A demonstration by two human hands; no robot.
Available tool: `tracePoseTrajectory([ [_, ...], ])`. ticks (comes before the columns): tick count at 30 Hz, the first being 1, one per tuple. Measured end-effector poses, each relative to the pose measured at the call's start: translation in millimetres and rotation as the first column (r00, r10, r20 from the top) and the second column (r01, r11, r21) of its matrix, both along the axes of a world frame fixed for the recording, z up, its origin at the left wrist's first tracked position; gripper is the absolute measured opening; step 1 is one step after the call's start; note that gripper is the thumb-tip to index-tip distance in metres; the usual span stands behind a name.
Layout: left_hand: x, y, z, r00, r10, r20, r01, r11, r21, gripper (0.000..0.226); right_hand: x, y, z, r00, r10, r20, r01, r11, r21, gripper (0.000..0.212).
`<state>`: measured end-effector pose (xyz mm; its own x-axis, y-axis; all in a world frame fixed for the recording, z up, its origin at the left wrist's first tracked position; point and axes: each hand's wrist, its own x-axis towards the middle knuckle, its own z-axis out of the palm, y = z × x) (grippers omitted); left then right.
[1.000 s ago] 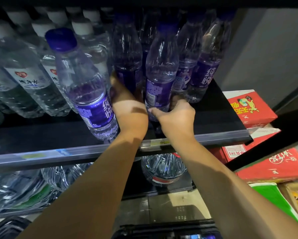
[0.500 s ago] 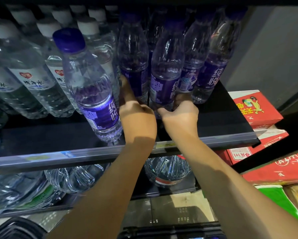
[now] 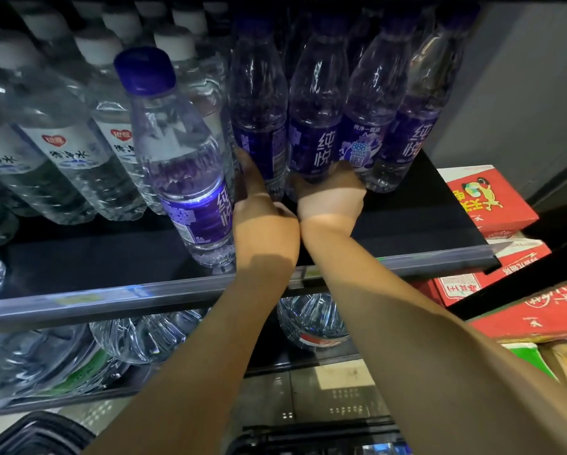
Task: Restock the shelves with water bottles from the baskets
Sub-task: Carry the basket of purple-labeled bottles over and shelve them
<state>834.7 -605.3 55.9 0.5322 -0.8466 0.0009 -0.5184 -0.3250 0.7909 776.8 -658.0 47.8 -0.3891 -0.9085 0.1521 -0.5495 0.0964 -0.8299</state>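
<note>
Purple-label bottles point(image 3: 390, 126) stand in rows at the right back of the black shelf point(image 3: 423, 221). Right hand point(image 3: 333, 198) clasps the base of one purple bottle point(image 3: 315, 133), which stands upright on the shelf. Left hand point(image 3: 264, 224) is touching it. Its fingers point(image 3: 247, 169) lie along the left side of the next purple bottle point(image 3: 259, 126); can't tell if they grip. Blue-capped bottle point(image 3: 183, 178) stands alone nearer the shelf front. White-capped bottles point(image 3: 72, 152) stand further left, red cartons point(image 3: 489, 198) at right.

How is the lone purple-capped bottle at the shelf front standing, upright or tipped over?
Upright: the bottle stands on its base on the shelf, cap on top; its slant matches the white-capped bottles beside it.
</note>
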Motion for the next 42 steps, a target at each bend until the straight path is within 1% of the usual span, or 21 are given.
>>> tracePoseTrajectory([
  [3, 1, 4, 4, 0.999, -0.035, -0.003, 0.035, 0.999, 0.000, 0.026, 0, -2, 1, 0.999, 0.003, -0.044, -0.003, 1.000, -0.008, 0.043],
  [5, 0, 7, 9, 0.998, -0.055, -0.016, 0.054, 0.998, -0.034, 0.038, -2, -1, -1, 0.995, 0.040, -0.093, -0.039, 0.999, 0.015, 0.038],
  [6, -1, 8, 11, 0.998, -0.047, -0.038, 0.045, 0.998, -0.053, 0.032, -4, 0, -3, 0.994, 0.057, -0.093, -0.055, 0.998, 0.026, 0.035],
  [7, -2, 9, 15, 0.998, -0.032, -0.063, 0.029, 0.998, -0.057, 0.015, -6, 3, -3, 0.997, 0.062, -0.055, -0.061, 0.998, 0.023, 0.033],
  [8, -3, 9, 16, 0.997, -0.008, -0.080, 0.003, 0.997, -0.073, 0.019, -9, 6, -2, 0.998, 0.060, 0.006, -0.060, 0.998, 0.002, 0.032],
  [9, -6, 9, 22, 0.998, 0.005, -0.062, -0.010, 0.997, -0.077, 0.033, -12, 10, -1, 0.996, 0.057, 0.063, -0.055, 0.998, -0.029, 0.030],
  [10, -8, 8, 30, 0.999, 0.002, -0.034, -0.005, 0.995, -0.102, 0.039, -16, 13, 1, 0.991, 0.064, 0.119, -0.058, 0.997, -0.050, 0.025],
  [12, -12, 2, 42, 1.000, -0.011, 0.004, 0.011, 0.987, -0.163, 0.029, -22, 18, 6, 0.965, 0.093, 0.246, -0.089, 0.996, -0.027, 0.018],
  [13, -13, -3, 48, 0.997, 0.004, 0.077, 0.009, 0.984, -0.176, 0.049, -24, 19, 7, 0.958, 0.106, 0.266, -0.109, 0.994, -0.004, 0.017],
  [14, -13, -6, 55, 0.983, 0.013, 0.181, 0.017, 0.987, -0.159, 0.073, -26, 19, 8, 0.968, 0.110, 0.226, -0.116, 0.993, 0.016, 0.019],
  [15, -11, -10, 62, 0.968, 0.034, 0.250, 0.016, 0.981, -0.193, 0.082, -29, 20, 9, 0.979, 0.116, 0.169, -0.122, 0.992, 0.026, 0.025],
  [16, -9, -15, 68, 0.958, 0.066, 0.278, 0.009, 0.965, -0.261, 0.084, -30, 21, 9, 0.984, 0.113, 0.138, -0.117, 0.993, 0.024, 0.030],
  [18, -4, -24, 80, 0.964, 0.094, 0.248, 0.004, 0.930, -0.367, 0.082, -32, 24, 11, 0.985, 0.120, 0.125, -0.121, 0.993, 0.002, 0.032],
  [21, 5, -39, 86, 0.956, 0.137, 0.259, -0.039, 0.935, -0.351, 0.078, -35, 27, 12, 0.983, 0.131, 0.126, -0.130, 0.991, -0.022, 0.036],
  [24, 16, -49, 87, 0.951, 0.178, 0.251, -0.075, 0.925, -0.372, 0.064, -37, 31, 15, 0.982, 0.148, 0.114, -0.144, 0.989, -0.046, 0.043],
  [26, 21, -51, 85, 0.956, 0.184, 0.227, -0.074, 0.904, -0.421, 0.055, -39, 33, 17, 0.982, 0.155, 0.109, -0.151, 0.987, -0.048, 0.045],
  [29, 25, -50, 86, 0.956, 0.149, 0.251, -0.035, 0.912, -0.409, 0.049, -42, 33, 19, 0.982, 0.157, 0.108, -0.154, 0.988, -0.031, 0.043],
  [35, 31, -49, 86, 0.964, 0.070, 0.256, 0.036, 0.921, -0.388, 0.049, -42, 36, 21, 0.973, 0.190, 0.128, -0.189, 0.982, -0.020, 0.045],
  [38, 25, -51, 82, 0.983, 0.047, 0.178, 0.028, 0.916, -0.399, 0.063, -38, 38, 20, 0.972, 0.198, 0.125, -0.197, 0.980, -0.022, 0.046],
  [40, 23, -53, 79, 0.985, 0.073, 0.155, -0.001, 0.907, -0.422, 0.075, -34, 38, 19, 0.968, 0.217, 0.129, -0.215, 0.976, -0.029, 0.048],
  [42, 23, -54, 78, 0.975, 0.132, 0.177, -0.043, 0.900, -0.434, 0.071, -32, 39, 20, 0.963, 0.234, 0.131, -0.233, 0.972, -0.022, 0.050],
])
